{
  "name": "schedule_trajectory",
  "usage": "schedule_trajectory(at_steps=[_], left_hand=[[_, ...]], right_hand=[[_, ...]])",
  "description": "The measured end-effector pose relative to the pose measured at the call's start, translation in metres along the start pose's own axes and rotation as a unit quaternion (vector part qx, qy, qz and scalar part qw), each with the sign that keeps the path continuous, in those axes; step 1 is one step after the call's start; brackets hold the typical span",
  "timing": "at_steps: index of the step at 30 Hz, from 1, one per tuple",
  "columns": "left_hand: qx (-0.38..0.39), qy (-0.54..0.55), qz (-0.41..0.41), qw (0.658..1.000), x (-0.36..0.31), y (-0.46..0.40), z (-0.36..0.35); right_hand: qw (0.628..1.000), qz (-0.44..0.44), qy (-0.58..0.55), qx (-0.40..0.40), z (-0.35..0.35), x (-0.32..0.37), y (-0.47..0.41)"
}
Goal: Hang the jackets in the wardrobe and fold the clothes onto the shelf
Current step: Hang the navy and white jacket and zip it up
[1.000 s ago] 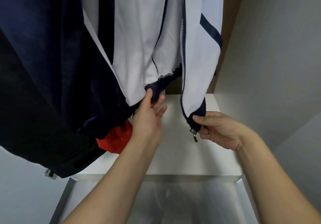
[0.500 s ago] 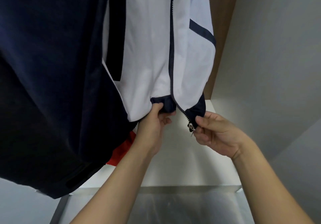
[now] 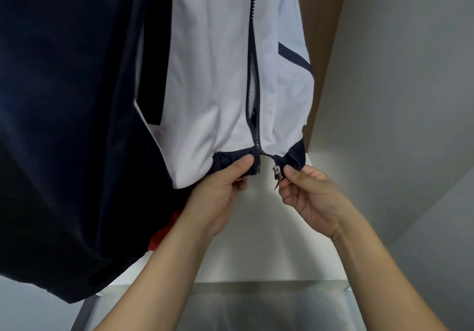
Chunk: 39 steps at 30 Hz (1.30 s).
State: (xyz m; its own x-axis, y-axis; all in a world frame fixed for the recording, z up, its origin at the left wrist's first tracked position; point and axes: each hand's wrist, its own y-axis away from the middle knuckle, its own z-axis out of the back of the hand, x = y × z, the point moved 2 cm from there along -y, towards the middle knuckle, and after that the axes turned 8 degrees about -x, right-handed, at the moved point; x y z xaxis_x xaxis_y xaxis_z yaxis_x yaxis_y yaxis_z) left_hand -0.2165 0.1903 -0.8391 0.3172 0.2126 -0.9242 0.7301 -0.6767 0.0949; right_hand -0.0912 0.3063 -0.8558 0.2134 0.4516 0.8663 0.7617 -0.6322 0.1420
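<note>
A white jacket (image 3: 220, 79) with navy trim hangs in the wardrobe, its front zip unfastened. My left hand (image 3: 220, 194) pinches the navy hem on the left side of the zip. My right hand (image 3: 307, 197) pinches the hem on the right side, just beside the metal zip slider (image 3: 277, 174). The two hem ends sit close together. A dark navy jacket (image 3: 69, 125) hangs to the left and fills that side of the view.
A red garment (image 3: 164, 233) peeks out below the navy jacket. The white wardrobe shelf (image 3: 256, 253) lies under my hands. A grey wall (image 3: 397, 99) closes the right side, and a brown panel (image 3: 323, 22) stands behind the white jacket.
Both hands have drawn the two front halves of the white jacket together, so the hem ends now nearly meet. My left hand went from touching the hem to pinching it.
</note>
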Motion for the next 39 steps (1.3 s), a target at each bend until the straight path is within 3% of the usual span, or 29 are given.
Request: schedule_trajectory(at_steps=[5, 11, 26, 31, 35, 39], left_hand=[[-0.076, -0.026, -0.087, 0.993, -0.006, 0.012, -0.006], [-0.114, -0.073, -0.147, 0.98, -0.005, 0.02, -0.016], [-0.163, -0.177, -0.195, 0.951, 0.0, 0.031, -0.016], [-0.145, -0.262, -0.152, 0.942, 0.004, 0.028, -0.012], [-0.143, -0.37, -0.093, 0.913, 0.005, 0.019, -0.004], [-0.132, -0.403, -0.055, 0.904, 0.002, 0.016, -0.003]], right_hand=[[0.999, 0.024, -0.017, 0.015, -0.01, 0.0, 0.002], [0.999, 0.04, -0.002, 0.022, -0.016, 0.0, 0.004], [0.997, 0.072, 0.004, 0.0, -0.019, -0.004, 0.002], [0.994, 0.102, 0.009, -0.027, -0.019, -0.001, 0.001], [0.992, 0.116, 0.026, -0.043, -0.018, 0.0, 0.002], [0.99, 0.119, 0.039, -0.059, -0.019, -0.003, 0.004]])
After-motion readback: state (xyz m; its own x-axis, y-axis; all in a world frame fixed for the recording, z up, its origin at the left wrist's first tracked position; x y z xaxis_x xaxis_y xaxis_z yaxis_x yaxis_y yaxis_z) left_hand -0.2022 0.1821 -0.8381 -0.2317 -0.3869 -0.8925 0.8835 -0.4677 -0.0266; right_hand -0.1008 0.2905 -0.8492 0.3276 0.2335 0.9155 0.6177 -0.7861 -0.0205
